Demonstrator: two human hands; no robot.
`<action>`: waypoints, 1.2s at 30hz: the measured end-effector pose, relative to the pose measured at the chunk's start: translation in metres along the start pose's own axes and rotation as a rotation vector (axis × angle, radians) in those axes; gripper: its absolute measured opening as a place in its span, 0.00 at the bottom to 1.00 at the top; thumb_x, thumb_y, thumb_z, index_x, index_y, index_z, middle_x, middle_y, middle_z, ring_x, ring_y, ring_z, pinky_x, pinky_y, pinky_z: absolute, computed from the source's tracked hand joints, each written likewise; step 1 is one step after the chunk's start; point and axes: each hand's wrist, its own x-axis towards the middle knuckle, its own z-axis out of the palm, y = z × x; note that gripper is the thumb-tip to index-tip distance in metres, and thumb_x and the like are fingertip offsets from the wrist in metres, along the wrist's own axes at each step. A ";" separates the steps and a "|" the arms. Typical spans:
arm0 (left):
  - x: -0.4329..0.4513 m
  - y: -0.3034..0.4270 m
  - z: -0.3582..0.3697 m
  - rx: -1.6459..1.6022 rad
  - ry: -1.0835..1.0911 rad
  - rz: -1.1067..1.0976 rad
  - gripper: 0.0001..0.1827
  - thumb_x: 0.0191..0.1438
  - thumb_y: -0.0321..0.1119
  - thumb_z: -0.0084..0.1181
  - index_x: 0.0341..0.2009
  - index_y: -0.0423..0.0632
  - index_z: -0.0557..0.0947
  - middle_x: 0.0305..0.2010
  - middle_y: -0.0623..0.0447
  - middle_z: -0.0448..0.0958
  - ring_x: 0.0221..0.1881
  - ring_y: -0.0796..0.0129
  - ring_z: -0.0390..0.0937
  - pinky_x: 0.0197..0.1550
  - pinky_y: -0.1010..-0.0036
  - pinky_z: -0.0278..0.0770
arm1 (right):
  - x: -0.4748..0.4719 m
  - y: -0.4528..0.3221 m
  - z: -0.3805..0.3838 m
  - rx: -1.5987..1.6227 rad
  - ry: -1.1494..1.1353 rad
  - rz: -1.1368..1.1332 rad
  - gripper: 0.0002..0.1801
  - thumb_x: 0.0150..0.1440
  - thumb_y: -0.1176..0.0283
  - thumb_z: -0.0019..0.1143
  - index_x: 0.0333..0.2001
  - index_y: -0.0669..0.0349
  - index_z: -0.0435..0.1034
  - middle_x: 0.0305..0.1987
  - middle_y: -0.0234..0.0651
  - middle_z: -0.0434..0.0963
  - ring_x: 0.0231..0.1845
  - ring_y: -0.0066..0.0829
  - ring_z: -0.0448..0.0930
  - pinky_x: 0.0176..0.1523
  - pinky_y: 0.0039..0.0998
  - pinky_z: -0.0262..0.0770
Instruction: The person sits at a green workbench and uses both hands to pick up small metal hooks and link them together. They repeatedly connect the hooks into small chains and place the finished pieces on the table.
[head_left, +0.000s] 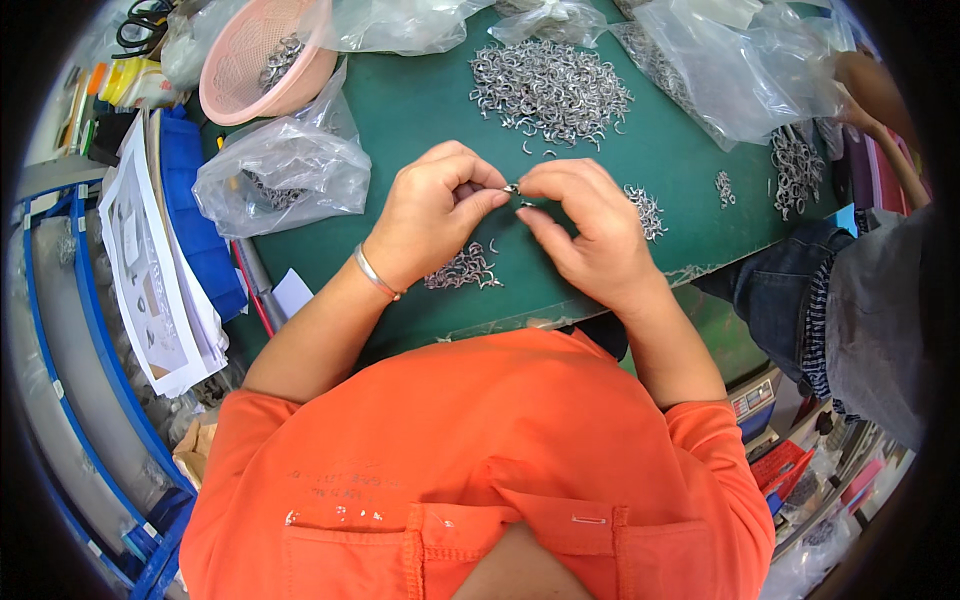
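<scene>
Over the green tabletop (397, 97), my left hand (446, 199) pinches a small shiny metal piece (512, 189) between thumb and index finger. My right hand (592, 229) is close on the right, its index fingertip at that piece and its thumb held apart below. Another small metal bit (528, 205) shows by the right thumb tip; whether it is gripped is unclear. Below the left hand lies a small pile of curved metal pieces (465, 268), partly hidden by the wrist. A second small pile (646, 213) sits beside the right hand. Beyond both hands spreads a large heap of curved metal pieces (551, 90).
At left stand a pink plastic basket (225, 67), a clear plastic bag (292, 172) with metal parts, a blue bin (199, 210) and printed sheets (146, 262). More bags (735, 67) lie at the back right. Another person's arm (885, 142) is at far right, near linked rings (796, 169).
</scene>
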 end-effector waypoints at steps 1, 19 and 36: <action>-0.001 0.000 0.002 -0.105 -0.013 -0.060 0.06 0.56 0.23 0.67 0.39 0.38 0.85 0.35 0.56 0.77 0.33 0.76 0.75 0.38 0.78 0.74 | 0.001 -0.001 0.003 0.034 0.011 0.031 0.13 0.50 0.83 0.67 0.40 0.63 0.74 0.39 0.39 0.80 0.40 0.42 0.80 0.44 0.37 0.78; 0.020 0.021 -0.139 0.544 0.763 -0.073 0.14 0.57 0.37 0.66 0.42 0.40 0.88 0.33 0.48 0.87 0.36 0.71 0.83 0.42 0.75 0.78 | -0.020 0.012 -0.022 -0.040 0.045 0.073 0.08 0.51 0.85 0.63 0.35 0.65 0.75 0.35 0.40 0.81 0.34 0.40 0.81 0.38 0.34 0.77; 0.015 0.030 -0.042 0.382 0.235 0.385 0.06 0.54 0.23 0.65 0.38 0.42 0.85 0.33 0.51 0.80 0.34 0.64 0.79 0.37 0.72 0.77 | -0.028 0.020 -0.066 -0.321 -0.131 0.173 0.10 0.45 0.85 0.60 0.32 0.61 0.74 0.36 0.37 0.79 0.40 0.43 0.79 0.45 0.39 0.73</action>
